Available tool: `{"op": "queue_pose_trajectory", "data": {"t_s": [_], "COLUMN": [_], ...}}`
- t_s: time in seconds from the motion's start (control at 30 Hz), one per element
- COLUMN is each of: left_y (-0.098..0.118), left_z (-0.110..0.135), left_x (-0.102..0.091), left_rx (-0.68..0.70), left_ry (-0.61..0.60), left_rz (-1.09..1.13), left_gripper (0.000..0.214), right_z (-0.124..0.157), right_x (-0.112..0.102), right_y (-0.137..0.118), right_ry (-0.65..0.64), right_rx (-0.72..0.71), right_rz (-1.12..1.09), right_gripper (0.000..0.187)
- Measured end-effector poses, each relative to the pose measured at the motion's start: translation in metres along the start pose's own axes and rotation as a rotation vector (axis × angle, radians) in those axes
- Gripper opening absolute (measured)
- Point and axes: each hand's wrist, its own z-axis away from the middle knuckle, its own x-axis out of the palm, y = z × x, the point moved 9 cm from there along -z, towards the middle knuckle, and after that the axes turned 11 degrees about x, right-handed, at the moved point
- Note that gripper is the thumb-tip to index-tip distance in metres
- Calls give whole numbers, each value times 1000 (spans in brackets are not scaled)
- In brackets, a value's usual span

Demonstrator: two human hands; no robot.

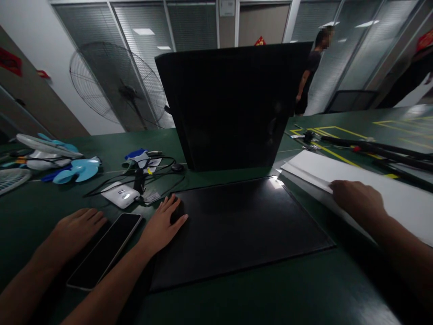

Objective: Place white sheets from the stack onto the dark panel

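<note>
A flat black mat [243,225] lies on the dark green table [270,293] in front of me. An upright black panel [233,104] stands just behind it. My left hand [161,225] rests flat on the mat's near left corner, fingers spread, holding nothing. My right hand [355,201] sits on a stack of white sheets [399,198] to the right, fingers curled over their near edge. A dark phone [104,250] lies face up left of my left hand. Another person's hand [77,228] rests on the table just beyond the phone.
A small white device [120,195] with black cables [158,174] sits behind the phone. Blue fan blades [77,169] and white fan parts lie far left. Black rods [379,149] cross yellow tape lines at back right. A large floor fan [115,85] and a standing person [313,67] are beyond the table.
</note>
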Motion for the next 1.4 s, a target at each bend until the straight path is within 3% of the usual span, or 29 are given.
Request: {"op": "queue_pose_trajectory", "data": {"t_s": [0.13, 0.23, 0.33, 0.47, 0.57, 0.63, 0.87, 1.0, 1.1, 1.2, 1.3, 1.4], "left_y": [0, -2, -2, 0, 3, 4, 3, 6, 12, 17, 16, 14], "left_z": [2, 4, 6, 8, 7, 7, 10, 7, 4, 4, 5, 4], "left_x": [-5, -9, -11, -11, -10, -9, -12, -6, -5, -8, -7, -1], "left_rx": [1, -9, -1, 30, 61, 80, 115, 66, 77, 125, 147, 140], "left_ry": [37, 57, 79, 73, 47, 26, 117, 26, -26, -26, -45, -89], "left_rz": [96, 177, 257, 312, 325, 321, 386, 244, 163, 163, 148, 119], "left_gripper": [70, 72, 71, 73, 79, 84, 83, 93, 89, 65, 60, 60], "right_z": [29, 77, 145, 228, 261, 269, 265, 268, 252, 192, 115, 58], "right_x": [-33, -36, -30, -40, -49, -53, -55, -63, -63, -46, -17, 6], "right_y": [-16, -66, -127, -174, -182, -181, -182, -179, -174, -161, -131, -103], "right_ry": [67, 49, -28, -238, -489, -585, -608, -586, -474, -213, -6, 41], "right_rx": [-51, -303, -647, -1033, -1182, -1238, -1306, -1375, -1362, -1081, -731, -640], "right_rz": [-37, -84, -149, -332, -433, -474, -587, -612, -649, -621, -502, -440], "right_gripper": [56, 51, 47, 58, 61, 63, 61, 61, 59, 58, 61, 60]}}
